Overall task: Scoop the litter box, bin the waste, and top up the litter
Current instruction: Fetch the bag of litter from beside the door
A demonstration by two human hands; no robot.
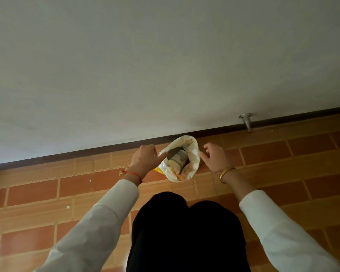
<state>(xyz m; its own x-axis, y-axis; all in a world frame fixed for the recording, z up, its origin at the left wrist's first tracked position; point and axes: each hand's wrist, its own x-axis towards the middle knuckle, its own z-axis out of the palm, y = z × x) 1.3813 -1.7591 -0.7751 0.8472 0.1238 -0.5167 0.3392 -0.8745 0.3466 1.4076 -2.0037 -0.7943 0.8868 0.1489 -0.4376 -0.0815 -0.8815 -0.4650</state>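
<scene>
A white litter bag point(192, 154) with yellow print stands open on the tiled floor against the wall. Inside its mouth lies a dark scoop or cup point(178, 157) on pale litter. My left hand point(145, 160) is at the bag's left rim, thumb reaching to the edge. My right hand point(214, 157) hovers just right of the bag with its fingers relaxed and spread, holding nothing. The litter box and bin are out of view.
A white wall fills the upper view above a dark skirting board point(86, 152). A metal door stop point(246, 120) sticks out low on the wall to the right. Orange floor tiles point(47, 193) carry a few white specks. My dark trousers point(185, 232) are below.
</scene>
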